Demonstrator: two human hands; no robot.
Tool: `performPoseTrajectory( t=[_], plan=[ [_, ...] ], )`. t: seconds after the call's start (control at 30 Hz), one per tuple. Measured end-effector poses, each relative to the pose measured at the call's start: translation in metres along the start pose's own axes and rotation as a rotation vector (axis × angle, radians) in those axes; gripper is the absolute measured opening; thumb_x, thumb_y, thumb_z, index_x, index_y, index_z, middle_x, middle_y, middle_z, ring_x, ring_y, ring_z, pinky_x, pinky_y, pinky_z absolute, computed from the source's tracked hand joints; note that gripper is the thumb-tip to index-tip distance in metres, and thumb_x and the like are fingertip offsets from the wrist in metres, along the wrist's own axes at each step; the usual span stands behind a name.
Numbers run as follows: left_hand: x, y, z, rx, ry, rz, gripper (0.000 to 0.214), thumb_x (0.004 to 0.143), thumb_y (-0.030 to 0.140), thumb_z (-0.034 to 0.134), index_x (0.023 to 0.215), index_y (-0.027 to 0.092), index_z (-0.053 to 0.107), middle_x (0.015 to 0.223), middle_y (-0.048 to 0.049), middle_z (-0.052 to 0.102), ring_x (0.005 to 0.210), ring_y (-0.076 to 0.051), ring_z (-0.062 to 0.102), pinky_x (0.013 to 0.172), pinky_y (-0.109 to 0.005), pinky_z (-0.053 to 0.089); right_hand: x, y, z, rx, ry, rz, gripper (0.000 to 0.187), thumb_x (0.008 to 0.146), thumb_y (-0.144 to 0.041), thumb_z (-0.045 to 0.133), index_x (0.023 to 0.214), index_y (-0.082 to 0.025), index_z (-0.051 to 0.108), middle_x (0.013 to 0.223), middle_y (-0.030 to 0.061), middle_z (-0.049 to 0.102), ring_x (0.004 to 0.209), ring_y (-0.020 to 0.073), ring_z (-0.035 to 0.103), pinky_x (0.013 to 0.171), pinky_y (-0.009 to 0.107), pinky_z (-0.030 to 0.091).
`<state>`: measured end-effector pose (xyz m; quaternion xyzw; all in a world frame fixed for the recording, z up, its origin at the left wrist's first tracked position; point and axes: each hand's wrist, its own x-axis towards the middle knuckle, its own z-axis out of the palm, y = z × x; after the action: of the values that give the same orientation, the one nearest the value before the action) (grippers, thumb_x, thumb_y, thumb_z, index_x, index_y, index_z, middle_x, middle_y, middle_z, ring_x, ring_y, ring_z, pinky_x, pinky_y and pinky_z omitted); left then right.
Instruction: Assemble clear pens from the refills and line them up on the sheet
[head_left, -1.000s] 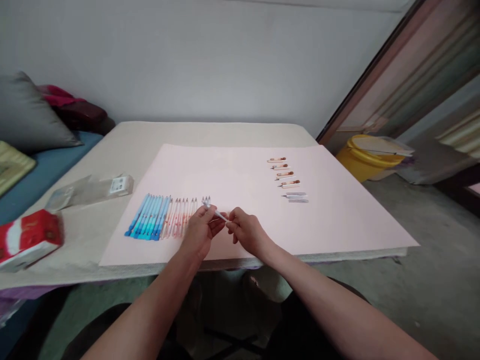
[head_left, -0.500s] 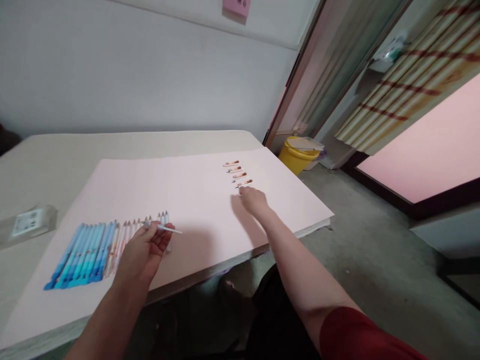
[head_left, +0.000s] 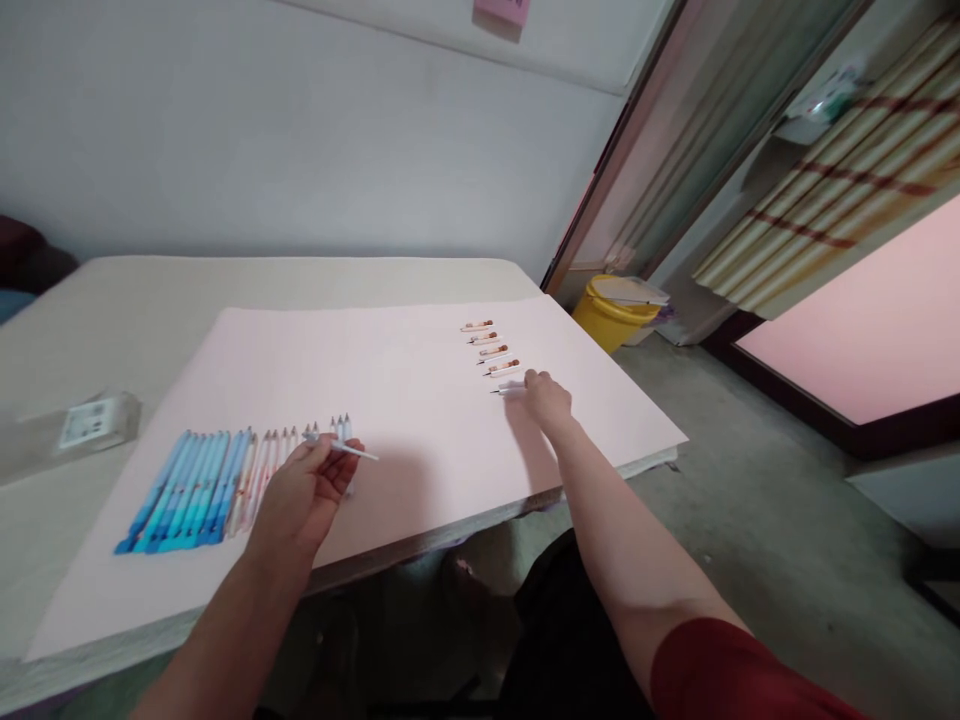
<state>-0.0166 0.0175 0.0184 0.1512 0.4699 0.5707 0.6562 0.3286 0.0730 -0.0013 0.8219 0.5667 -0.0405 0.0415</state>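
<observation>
My left hand (head_left: 315, 490) is closed on a slim white pen (head_left: 358, 453), which lies across the fingers with its thin end out to the right. Beneath and beside that hand is a row of pens on the sheet: blue pens (head_left: 187, 490) at the left, pink-and-white pens (head_left: 259, 470) beside them, and pale pens (head_left: 341, 428) at the right end. My right hand (head_left: 549, 400) pinches another white pen (head_left: 511, 388) close to the sheet, its dark tip pointing left. Just beyond it, several pens with brown ends (head_left: 501, 369) lie in a slanting column.
A pale pink sheet (head_left: 420, 400) covers much of the table (head_left: 150, 285). A clear packet with a white label (head_left: 94, 422) lies at the left. Right of the table, a yellow bin (head_left: 611, 315) stands on the floor by a doorway. A wall rises behind.
My right hand has moved slightly right and back from the column, and the white pen in its fingers now shows. My left hand still holds its pen. The view has shifted slightly.
</observation>
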Motion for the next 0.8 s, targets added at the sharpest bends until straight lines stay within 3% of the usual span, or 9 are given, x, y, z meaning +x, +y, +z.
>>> performPoseTrajectory(
  t=[0.23,0.4,0.47,0.57,0.67,0.8],
  plan=[
    [0.002,-0.001,0.001,-0.024,0.004,-0.017,0.009,0.082,0.009,0.052,0.076,0.011,0.057,0.076,-0.0106,0.066,0.068,-0.015,0.066,0.058,-0.022,0.056,0.0,-0.006,0.005,-0.004,-0.086,-0.095,0.024,0.081,-0.017,0.047,0.101,-0.02,0.06,0.099,0.0088,0.064,0.086,0.0203,0.061,0.065,0.026,0.04],
    [0.004,-0.003,-0.002,-0.031,0.015,-0.024,0.01,0.084,0.01,0.05,0.077,0.011,0.057,0.075,-0.0116,0.066,0.068,-0.014,0.066,0.059,-0.021,0.055,-0.012,-0.032,0.0,0.004,-0.115,-0.248,0.019,0.082,-0.017,0.047,0.089,-0.014,0.064,0.101,0.0142,0.064,0.088,0.0215,0.06,0.065,0.026,0.037],
    [0.003,-0.003,-0.002,-0.046,0.014,-0.028,0.009,0.084,0.01,0.051,0.077,0.011,0.056,0.075,-0.0124,0.066,0.068,-0.014,0.065,0.059,-0.021,0.055,-0.026,-0.049,-0.004,0.027,-0.122,-0.349,0.017,0.082,-0.02,0.049,0.088,-0.014,0.063,0.101,0.0133,0.063,0.089,0.0205,0.059,0.064,0.024,0.036],
    [0.002,-0.002,0.0,-0.074,0.011,-0.02,0.008,0.083,0.01,0.051,0.077,0.011,0.056,0.075,-0.013,0.066,0.066,-0.013,0.065,0.059,-0.02,0.054,-0.057,-0.079,-0.013,0.113,-0.143,-0.552,0.016,0.085,-0.029,0.049,0.093,-0.02,0.059,0.088,0.0047,0.065,0.077,0.0147,0.058,0.061,0.021,0.033],
    [0.001,-0.001,0.0,-0.084,-0.007,-0.002,0.006,0.083,0.01,0.052,0.078,0.011,0.055,0.075,-0.0131,0.066,0.065,-0.013,0.064,0.059,-0.02,0.054,-0.093,-0.103,-0.023,0.336,-0.146,-0.816,0.014,0.086,-0.03,0.049,0.095,-0.022,0.055,0.078,0.0007,0.064,0.067,0.0123,0.055,0.057,0.02,0.03],
    [0.001,-0.001,0.001,-0.085,-0.01,0.0,0.004,0.083,0.012,0.053,0.079,0.012,0.055,0.075,-0.013,0.066,0.067,-0.014,0.065,0.06,-0.021,0.054,-0.115,-0.115,-0.031,0.392,-0.133,-0.841,0.01,0.084,-0.027,0.05,0.093,-0.023,0.054,0.073,-0.0012,0.062,0.063,0.0117,0.053,0.056,0.021,0.027]
  ],
)
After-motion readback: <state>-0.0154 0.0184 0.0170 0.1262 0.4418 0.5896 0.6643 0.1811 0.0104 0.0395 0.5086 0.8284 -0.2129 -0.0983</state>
